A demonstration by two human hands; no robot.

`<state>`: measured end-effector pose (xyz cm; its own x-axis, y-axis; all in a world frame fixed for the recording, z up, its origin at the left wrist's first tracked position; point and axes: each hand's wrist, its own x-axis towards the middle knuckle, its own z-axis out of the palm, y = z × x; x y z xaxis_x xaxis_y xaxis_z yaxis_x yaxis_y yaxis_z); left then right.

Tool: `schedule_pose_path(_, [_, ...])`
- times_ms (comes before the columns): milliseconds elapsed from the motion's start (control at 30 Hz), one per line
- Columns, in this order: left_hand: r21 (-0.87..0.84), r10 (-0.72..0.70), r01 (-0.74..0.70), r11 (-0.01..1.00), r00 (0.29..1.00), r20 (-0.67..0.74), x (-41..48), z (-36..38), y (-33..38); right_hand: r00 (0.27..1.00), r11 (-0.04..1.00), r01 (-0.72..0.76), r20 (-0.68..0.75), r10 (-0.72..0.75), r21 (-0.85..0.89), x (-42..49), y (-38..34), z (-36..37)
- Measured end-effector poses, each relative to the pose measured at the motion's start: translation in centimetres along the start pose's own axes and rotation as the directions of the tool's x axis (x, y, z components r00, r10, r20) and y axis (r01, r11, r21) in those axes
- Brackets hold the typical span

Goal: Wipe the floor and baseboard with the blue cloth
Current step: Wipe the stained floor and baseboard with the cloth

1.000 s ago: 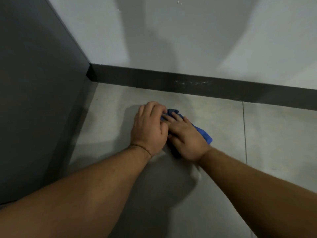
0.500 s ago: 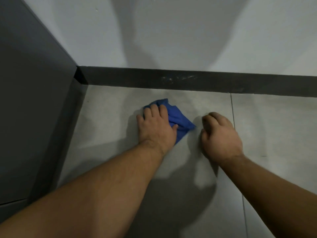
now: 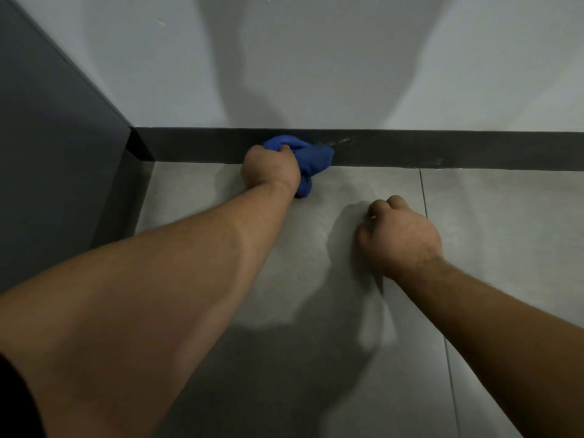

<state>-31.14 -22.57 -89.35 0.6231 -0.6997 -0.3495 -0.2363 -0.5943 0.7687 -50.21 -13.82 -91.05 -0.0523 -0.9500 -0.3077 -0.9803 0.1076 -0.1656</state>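
My left hand (image 3: 270,167) grips the bunched blue cloth (image 3: 311,159) and presses it against the dark baseboard (image 3: 442,150), where the baseboard meets the grey tiled floor (image 3: 316,311). Pale dusty smears show on the baseboard just right of the cloth. On the floor to the right and nearer me rests my right hand (image 3: 398,238), fingers curled under with nothing in it, a good way from the cloth.
A dark grey panel (image 3: 57,159) stands along the left and meets the baseboard at the corner. The white wall (image 3: 316,58) rises above the baseboard. A tile joint (image 3: 425,197) runs toward me just right of my right hand.
My left hand has bunched the cloth and carried it from the floor up to the baseboard. Earlier my right hand left the cloth; it now rests on the floor, apart.
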Motion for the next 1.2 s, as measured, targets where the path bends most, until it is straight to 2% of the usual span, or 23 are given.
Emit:
schedule_pose_path(167, [-0.008, 0.138, -0.138, 0.990, 0.988, 0.071, -1.9, 2.1, 0.6, 1.000, 1.000, -0.007, 0.008, 0.007, -0.008, -0.2, 0.0, 0.2])
schedule_pose_path(267, [-0.001, 0.149, -0.150, 0.989, 0.984, 0.093, -2.2, 2.8, 0.5, 1.000, 1.000, 0.005, 0.009, -0.005, 0.001, -0.3, 0.4, 0.3])
schedule_pose_path(333, [0.010, 0.129, -0.130, 0.991, 0.990, 0.056, -1.9, 2.6, 0.4, 1.000, 1.000, 0.017, 0.002, -0.017, 0.018, -0.4, 0.7, 0.1])
schedule_pose_path(467, [-0.012, 0.073, -0.075, 0.997, 0.989, -0.126, -1.0, 1.6, 0.0, 0.999, 0.998, 0.039, 0.002, -0.039, 0.039, -0.5, 1.0, -0.1])
schedule_pose_path(567, [-0.038, 0.108, -0.114, 0.993, 0.985, -0.132, -1.4, 1.7, -0.2, 0.999, 0.999, 0.040, 0.016, -0.041, 0.034, -0.4, 1.0, -0.2])
schedule_pose_path(733, [-0.025, 0.211, -0.212, 0.977, 0.977, -0.022, -3.0, 3.4, 0.7, 0.999, 0.999, 0.032, 0.022, -0.033, 0.030, -0.2, 1.0, 0.1])
schedule_pose_path(900, [0.076, 0.364, -0.374, 0.925, 0.924, 0.117, -4.4, 5.2, 1.5, 0.998, 0.997, 0.055, 0.019, -0.056, 0.054, -0.1, 1.4, 0.1])
schedule_pose_path(1000, [0.101, 0.328, -0.340, 0.935, 0.937, 0.118, -3.8, 5.0, 1.3, 0.995, 0.990, 0.095, 0.025, -0.098, 0.106, 0.1, 2.6, -0.6])
schedule_pose_path(1100, [0.133, 0.231, -0.230, 0.964, 0.973, 0.011, -2.5, 4.2, 0.8, 0.997, 0.981, 0.070, 0.024, -0.075, 0.182, 0.1, 4.4, -2.0])
schedule_pose_path(1200, [0.156, 0.176, -0.167, 0.973, 0.983, -0.044, -2.2, 4.3, 1.3, 0.997, 0.982, 0.062, -0.064, -0.051, 0.178, -0.3, 6.4, -2.8])
